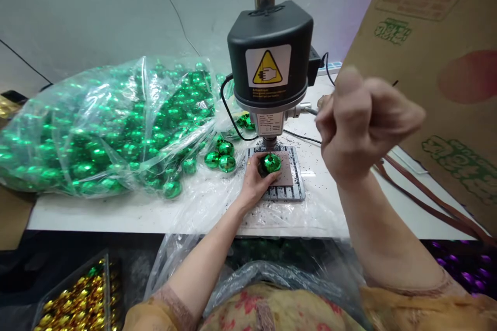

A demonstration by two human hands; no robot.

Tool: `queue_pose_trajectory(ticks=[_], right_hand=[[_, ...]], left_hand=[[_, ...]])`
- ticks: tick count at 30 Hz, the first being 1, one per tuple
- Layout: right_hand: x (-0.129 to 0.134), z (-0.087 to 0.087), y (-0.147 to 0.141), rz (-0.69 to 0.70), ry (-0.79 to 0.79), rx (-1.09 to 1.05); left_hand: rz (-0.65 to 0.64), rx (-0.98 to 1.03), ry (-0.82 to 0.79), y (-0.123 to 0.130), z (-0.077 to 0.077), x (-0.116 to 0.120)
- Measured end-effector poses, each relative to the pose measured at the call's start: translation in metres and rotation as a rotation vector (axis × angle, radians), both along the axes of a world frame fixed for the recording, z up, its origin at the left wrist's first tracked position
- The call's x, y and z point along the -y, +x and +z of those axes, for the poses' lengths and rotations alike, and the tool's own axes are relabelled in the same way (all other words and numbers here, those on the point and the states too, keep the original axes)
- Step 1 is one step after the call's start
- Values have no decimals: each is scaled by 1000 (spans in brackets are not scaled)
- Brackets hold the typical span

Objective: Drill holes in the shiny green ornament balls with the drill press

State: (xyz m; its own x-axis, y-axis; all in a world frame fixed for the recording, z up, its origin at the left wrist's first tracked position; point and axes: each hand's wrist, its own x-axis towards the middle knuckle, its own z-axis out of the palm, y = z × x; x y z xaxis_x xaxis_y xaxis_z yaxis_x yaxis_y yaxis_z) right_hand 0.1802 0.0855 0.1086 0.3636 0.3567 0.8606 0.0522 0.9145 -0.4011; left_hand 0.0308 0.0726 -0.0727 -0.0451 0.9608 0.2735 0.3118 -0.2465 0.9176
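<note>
Right hand point(361, 124) high at the lever point(309, 109), green ball point(272, 163) under the drill press point(271, 57)

Closed in a fist over the lever, slightly blurred, to the right of the drill press. Gripping the green ball with the left hand point(254, 181), thumb on the near side, fingers along the left, just below the chuck point(269, 141) and over a brownish pad point(286, 171). Overlapping the left side of the slotted base plate point(298, 191), set back from the front edge of the white table point(116, 217). Tight room leftward: loose green balls point(226, 163) near the left hand, then a plastic bag point(104, 129) packed with more. Wider room rightward: speckled tabletop out to a brown strap point(429, 199) and cardboard box point(430, 62).
</note>
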Motion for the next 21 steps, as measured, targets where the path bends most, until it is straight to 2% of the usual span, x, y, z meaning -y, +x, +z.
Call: queue_pose_trajectory(ticks=[2,4,7,8,11,12,15,18,19,21], right_hand=[[-3,19,-2,44,-52,13],[-9,30,-2,77,-59,12],[-15,34,-1,83,-45,20],[-15,33,-1,71,-51,31],[-15,30,0,33,-73,44],[-15,30,0,25,-78,47],[-15,29,-1,2,-44,41],[-12,27,-2,-28,-43,36],[-11,27,-2,-36,-61,38],[-8,26,-2,-39,-94,52]], left_hand=[[32,4,1,2,3,2],[119,-51,51,2,9,13],[230,-227,232,-3,15,49],[210,-296,316,-6,14,67],[-31,-564,571,-19,5,124],[-103,-681,610,-25,1,142],[-230,-932,560,-41,-12,180],[-240,-891,592,-54,-10,184],[-194,-856,618,-58,-5,176],[-14,-806,599,-64,8,147]])
